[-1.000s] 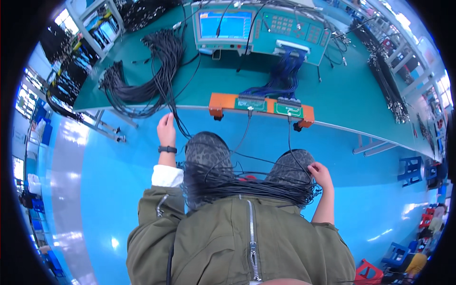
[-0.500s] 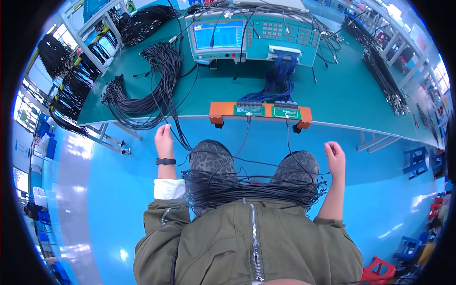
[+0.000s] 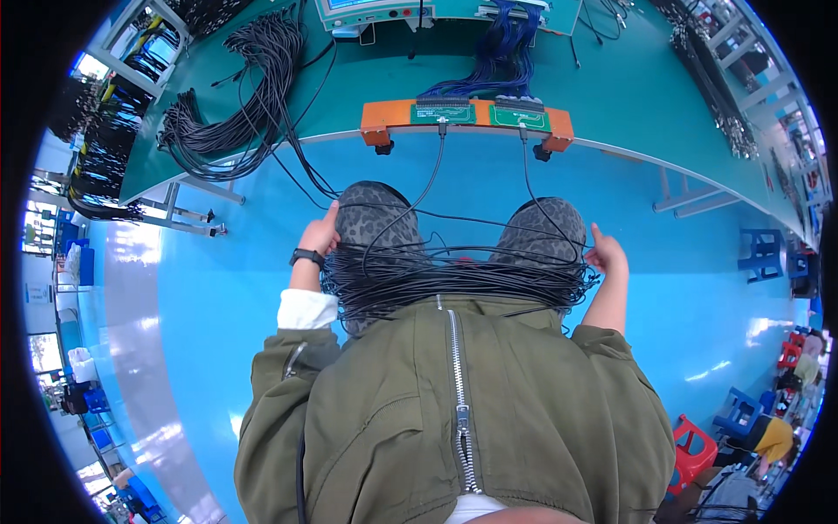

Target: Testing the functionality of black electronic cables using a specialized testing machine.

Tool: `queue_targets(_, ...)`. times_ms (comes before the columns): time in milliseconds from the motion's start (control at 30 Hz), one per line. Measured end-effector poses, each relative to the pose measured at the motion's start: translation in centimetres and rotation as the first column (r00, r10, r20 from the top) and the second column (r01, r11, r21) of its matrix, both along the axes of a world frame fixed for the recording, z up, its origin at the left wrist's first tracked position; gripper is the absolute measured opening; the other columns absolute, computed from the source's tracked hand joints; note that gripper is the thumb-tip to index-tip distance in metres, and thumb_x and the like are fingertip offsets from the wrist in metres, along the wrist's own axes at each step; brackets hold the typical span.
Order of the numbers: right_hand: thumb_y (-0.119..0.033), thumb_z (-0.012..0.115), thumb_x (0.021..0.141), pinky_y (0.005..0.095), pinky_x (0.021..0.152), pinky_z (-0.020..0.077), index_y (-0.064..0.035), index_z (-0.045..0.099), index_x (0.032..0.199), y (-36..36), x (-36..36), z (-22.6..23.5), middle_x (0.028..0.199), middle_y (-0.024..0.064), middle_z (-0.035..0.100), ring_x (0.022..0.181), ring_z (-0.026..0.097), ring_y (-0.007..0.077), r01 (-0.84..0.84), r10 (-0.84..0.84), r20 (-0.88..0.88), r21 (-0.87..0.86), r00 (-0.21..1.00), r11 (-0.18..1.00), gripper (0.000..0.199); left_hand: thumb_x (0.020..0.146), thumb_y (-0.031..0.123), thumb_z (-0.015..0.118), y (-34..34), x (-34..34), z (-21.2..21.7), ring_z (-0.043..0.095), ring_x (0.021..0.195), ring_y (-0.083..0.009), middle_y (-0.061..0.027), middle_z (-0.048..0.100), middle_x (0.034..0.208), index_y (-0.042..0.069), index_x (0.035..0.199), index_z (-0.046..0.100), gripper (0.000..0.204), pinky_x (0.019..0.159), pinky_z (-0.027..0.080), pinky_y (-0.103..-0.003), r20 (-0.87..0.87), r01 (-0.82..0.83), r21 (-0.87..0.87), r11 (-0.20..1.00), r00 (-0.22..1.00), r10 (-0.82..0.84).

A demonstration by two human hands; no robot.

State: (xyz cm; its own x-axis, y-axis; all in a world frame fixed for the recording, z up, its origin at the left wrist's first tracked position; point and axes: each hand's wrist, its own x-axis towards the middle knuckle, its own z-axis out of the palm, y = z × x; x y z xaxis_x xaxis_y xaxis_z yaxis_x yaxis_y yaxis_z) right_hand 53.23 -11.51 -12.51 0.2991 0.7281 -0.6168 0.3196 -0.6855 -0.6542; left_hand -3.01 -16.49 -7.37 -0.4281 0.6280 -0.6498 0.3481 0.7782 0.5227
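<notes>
A bundle of thin black cables (image 3: 454, 278) lies across my lap, over patterned trousers (image 3: 375, 223). At its left end my left hand (image 3: 319, 236) has its fingers curled at the cables, one digit pointing up. My right hand (image 3: 608, 253) is at the right end, index finger stretched up and the other fingers bent against the cable ends. The inner side of each grip is partly hidden. An orange fixture (image 3: 377, 115) on the table edge carries two green circuit boards (image 3: 426, 114). A black cable is plugged into each board and hangs down to my lap.
A large coil of black cables (image 3: 275, 65) lies on the green table (image 3: 594, 96) at left, strands trailing toward my knee. Blue-violet wires (image 3: 511, 52) join the fixture to a test instrument (image 3: 380, 13). More cables hang at far left; stools (image 3: 694, 454) stand at right.
Both hands have come down from beside my knees to the two ends of the lap bundle. The view has tilted downward, so the table and instrument sit higher in the picture.
</notes>
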Motion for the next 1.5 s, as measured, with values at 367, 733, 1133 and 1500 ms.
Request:
queue_targets(367, -0.037, 0.041, 0.091, 0.0267, 0.036, 0.0254, -0.0049, 0.057, 0.081, -0.2, 2.8, -5.0, 0.054, 0.0016, 0.046, 0.040, 0.034, 0.0115, 0.597, -0.575, -0.475, -0.122, 0.666, 0.793, 0.037, 0.086, 0.039, 0.040, 0.5, 0.2, 0.3, 0.038, 0.047, -0.0133, -0.0023, 0.048, 0.060, 0.004, 0.078, 0.055, 0.039, 0.044, 0.032, -0.027, 0.559, -0.635, 0.251, 0.730, 0.711, 0.427)
queue_targets(733, -0.042, 0.027, 0.099, 0.0210, 0.035, 0.0199, -0.0073, 0.057, 0.095, -3.9, 11.6, 1.2, 0.050, -0.0056, 0.033, 0.039, 0.025, 0.0064, 0.986, -0.383, -0.921, 0.006, 0.070, 0.164, 0.046, 0.094, 0.019, 0.028, -3.4, -8.4, 0.8, 0.030, 0.045, -0.0114, 0.0013, 0.041, 0.059, 0.006, 0.090, 0.050, 0.026, 0.044, 0.028, -0.027, 0.936, -0.989, 0.051, 0.136, 0.095, 0.340)
queue_targets(1133, -0.017, 0.043, 0.093, 0.0186, 0.041, 0.0254, -0.0109, 0.055, 0.099, 2.0, -4.4, 12.6, 0.063, -0.0047, 0.041, 0.048, 0.034, 0.0031, 0.245, 0.317, -0.594, 0.676, 0.739, 0.695, 0.015, 0.096, 0.016, 0.035, 2.1, 0.1, 10.9, 0.031, 0.045, -0.0051, 0.0045, 0.040, 0.055, 0.005, 0.119, 0.048, 0.029, 0.040, 0.026, -0.019, 0.604, -0.557, 0.795, 0.241, 0.763, -0.231)
queue_targets(1500, -0.026, 0.042, 0.093, 0.0241, 0.054, 0.0445, -0.0060, 0.053, 0.079, 5.8, -20.2, 12.7, 0.081, 0.0060, 0.057, 0.063, 0.055, 0.0140, 0.250, 0.093, -0.665, 0.402, 0.741, 0.881, 0.027, 0.099, 0.026, 0.036, 6.0, 14.0, 8.9, 0.035, 0.051, -0.0090, -0.0001, 0.044, 0.066, 0.007, 0.120, 0.044, 0.030, 0.049, 0.031, -0.020, 0.819, -0.509, 0.567, 0.648, 0.430, -0.379)
